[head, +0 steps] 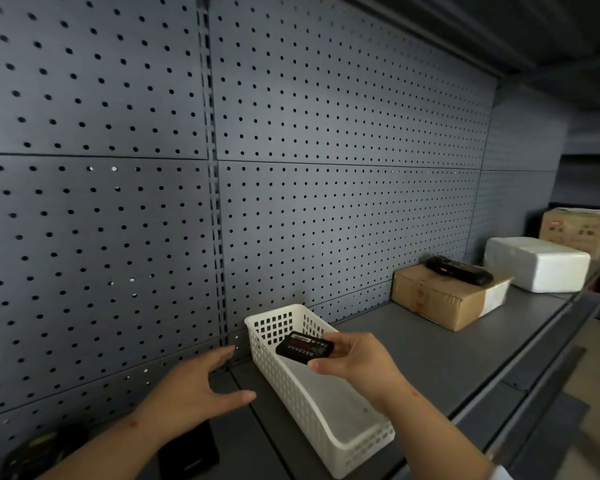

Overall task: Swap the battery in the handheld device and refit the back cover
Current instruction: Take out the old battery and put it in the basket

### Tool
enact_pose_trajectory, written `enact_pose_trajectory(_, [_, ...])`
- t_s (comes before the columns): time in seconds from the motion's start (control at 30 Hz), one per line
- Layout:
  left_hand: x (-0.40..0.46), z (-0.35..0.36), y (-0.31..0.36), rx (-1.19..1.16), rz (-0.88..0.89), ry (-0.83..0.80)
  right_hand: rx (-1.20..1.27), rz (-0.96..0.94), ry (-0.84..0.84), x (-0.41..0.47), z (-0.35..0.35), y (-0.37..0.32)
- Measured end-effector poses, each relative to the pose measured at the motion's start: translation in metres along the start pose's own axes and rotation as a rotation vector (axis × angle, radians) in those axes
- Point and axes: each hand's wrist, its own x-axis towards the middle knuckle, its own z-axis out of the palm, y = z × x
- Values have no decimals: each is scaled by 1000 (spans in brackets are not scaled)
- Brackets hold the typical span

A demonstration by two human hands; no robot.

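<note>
Two hands work over a grey shelf (447,348). The right hand (355,363) pinches a black battery (305,348) by its near end, thumb below and fingers above, over the white basket (326,410). The left hand (194,389) is spread and empty, hovering just left of the basket.

Whether this battery is the fresh one or the spent one cannot be told. To handle it well, I would keep it level and keep the grip off its contacts.

At the lower left, under the left forearm, lie a flat black piece (191,452), perhaps the back cover, and a dark device (39,455), partly out of view. Another dark handheld (459,270) rests on a cardboard box (440,299), well apart to the right.
</note>
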Motion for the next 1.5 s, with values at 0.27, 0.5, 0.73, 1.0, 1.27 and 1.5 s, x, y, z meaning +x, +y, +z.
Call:
enact_pose_trajectory(0.27, [10,3,-10,-21,-9,-17,-212,66,39,9,10,9])
enact_pose_trajectory(0.5, [16,3,-17,-59,-18,-27,-428,76,-14,12,12,8])
enact_pose_trajectory(0.73, [18,3,-19,-100,-4,-31,-558,104,-20,16,14,11])
enact_pose_trajectory(1.0, [15,2,-21,-75,-7,-18,-637,165,-68,17,16,12])
enact_pose_trajectory(1.27, [10,0,-24,-77,0,10,-660,183,-87,17,16,8])
enact_pose_trajectory(1.5, [-1,-8,-24,-84,-23,19,-401,74,-12,8,12,3])
